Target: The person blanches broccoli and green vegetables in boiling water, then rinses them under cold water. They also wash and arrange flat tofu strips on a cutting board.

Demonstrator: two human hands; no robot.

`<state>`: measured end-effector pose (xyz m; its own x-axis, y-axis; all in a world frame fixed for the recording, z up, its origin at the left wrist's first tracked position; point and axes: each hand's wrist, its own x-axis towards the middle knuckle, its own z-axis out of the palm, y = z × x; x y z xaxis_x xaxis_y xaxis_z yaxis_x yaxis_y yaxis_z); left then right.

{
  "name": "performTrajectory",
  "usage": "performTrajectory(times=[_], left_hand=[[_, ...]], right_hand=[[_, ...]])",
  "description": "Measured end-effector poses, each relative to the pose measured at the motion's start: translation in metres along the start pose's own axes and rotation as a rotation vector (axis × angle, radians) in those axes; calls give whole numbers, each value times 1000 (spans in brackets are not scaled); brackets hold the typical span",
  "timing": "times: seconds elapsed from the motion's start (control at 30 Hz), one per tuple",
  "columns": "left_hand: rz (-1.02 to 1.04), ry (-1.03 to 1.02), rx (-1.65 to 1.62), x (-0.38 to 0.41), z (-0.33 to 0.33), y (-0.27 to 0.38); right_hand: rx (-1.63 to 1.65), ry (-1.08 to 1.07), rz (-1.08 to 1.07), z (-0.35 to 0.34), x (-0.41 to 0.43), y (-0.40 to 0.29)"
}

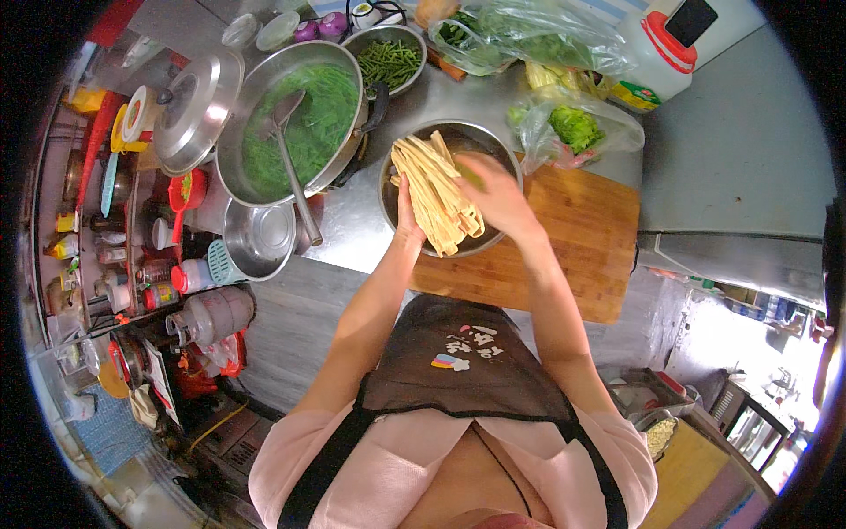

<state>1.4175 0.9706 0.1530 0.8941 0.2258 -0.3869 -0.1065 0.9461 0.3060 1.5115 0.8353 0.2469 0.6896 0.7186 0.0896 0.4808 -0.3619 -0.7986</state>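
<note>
My left hand (408, 215) is closed around a bundle of pale yellow dried tofu sticks (437, 198), above a round steel basin (502, 142). Close to the bundle's right side is my right hand (492, 192), its fingers spread and blurred; whether they touch the sticks is hard to tell. The basin stands partly on a bamboo cutting board (581, 231). Most of the basin's inside is hidden by the sticks and my hands.
A large steel pot (357, 139) of greens in water, with a spatula (291, 165), stands left. Behind are a bowl of chopped green beans (390, 63) and bagged vegetables (575, 129). A steel lid (198, 112) leans left of the pot; a gas cylinder (215, 314) stands lower left.
</note>
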Motion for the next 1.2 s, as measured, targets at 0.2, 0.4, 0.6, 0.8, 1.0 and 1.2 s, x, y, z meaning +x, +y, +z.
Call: performTrajectory(times=[0.2, 0.4, 0.6, 0.8, 1.0, 1.2], left_hand=[[-88, -171, -60, 14, -14, 14], [-206, 18, 30, 11, -18, 7], [-346, 109, 28, -4, -10, 17], [-245, 42, 43, -4, -15, 17], [-393, 128, -90, 2, -24, 14], [-427, 206, -73, 3, -15, 14]], right_hand=[[587, 259, 447, 5, -43, 118], [-244, 401, 246, 34, 16, 91], [-187, 175, 154, 50, 81, 70], [-402, -52, 500, 63, 168, 75], [-356, -282, 471, 76, 198, 141], [239, 105, 507, 68, 198, 154]])
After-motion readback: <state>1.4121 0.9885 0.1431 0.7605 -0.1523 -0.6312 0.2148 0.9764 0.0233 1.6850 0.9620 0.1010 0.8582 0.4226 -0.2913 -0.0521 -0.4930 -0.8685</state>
